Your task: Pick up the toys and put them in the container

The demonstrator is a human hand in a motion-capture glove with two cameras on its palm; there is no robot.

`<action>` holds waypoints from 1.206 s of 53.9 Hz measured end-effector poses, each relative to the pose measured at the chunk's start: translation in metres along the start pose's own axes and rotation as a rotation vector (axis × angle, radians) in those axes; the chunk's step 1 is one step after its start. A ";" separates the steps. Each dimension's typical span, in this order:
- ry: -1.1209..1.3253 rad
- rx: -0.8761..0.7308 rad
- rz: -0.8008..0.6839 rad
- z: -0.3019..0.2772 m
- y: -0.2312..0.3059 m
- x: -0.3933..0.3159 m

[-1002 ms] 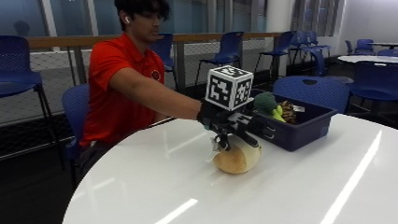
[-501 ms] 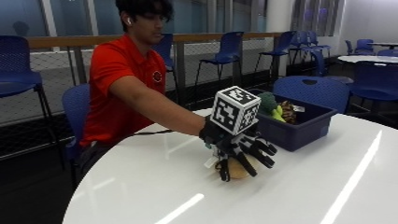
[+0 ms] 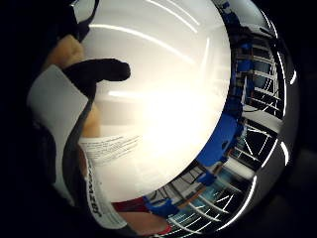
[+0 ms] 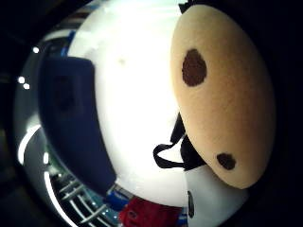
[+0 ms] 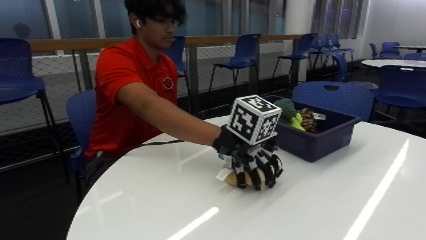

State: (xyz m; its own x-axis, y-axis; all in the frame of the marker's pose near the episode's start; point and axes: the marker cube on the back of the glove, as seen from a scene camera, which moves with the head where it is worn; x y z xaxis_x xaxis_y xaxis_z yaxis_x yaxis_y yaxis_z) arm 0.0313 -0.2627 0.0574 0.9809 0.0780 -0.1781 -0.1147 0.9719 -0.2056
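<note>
Hand (image 5: 256,162) has its fingers curled over the tan toy (image 5: 233,178) on the table (image 5: 319,200); bin (image 5: 319,132) sits just beyond, thumb side, toys already inside.

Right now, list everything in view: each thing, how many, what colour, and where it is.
Toy: one, tan with dark brown spots and a white label, on the table under the right hand.
Bin: one, dark blue, on the table beyond the toy, holding a green toy and other toys I cannot tell apart.
Table: one, white, round, glossy.
Chairs: several, blue, around this table and in the room behind.
Second table: one, white, far back.
Railing: one, wooden top with mesh below, behind the person.
Right hand: black glove, fingers curled over the tan toy.
</note>
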 end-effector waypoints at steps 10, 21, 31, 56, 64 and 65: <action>0.079 0.038 0.008 -0.003 0.004 -0.008; -0.020 0.042 -0.019 -0.008 0.019 0.001; -0.072 0.103 -0.059 -0.027 0.040 -0.006; -0.065 0.236 -0.242 -0.131 0.090 -0.100; -0.053 0.267 -0.268 -0.155 0.098 -0.133; -0.054 0.269 -0.273 -0.158 0.099 -0.136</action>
State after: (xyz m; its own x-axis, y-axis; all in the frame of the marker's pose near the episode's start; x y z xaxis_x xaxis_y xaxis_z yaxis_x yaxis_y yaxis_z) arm -0.1387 -0.2126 -0.0911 0.9773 -0.1871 -0.0993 0.1902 0.9815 0.0228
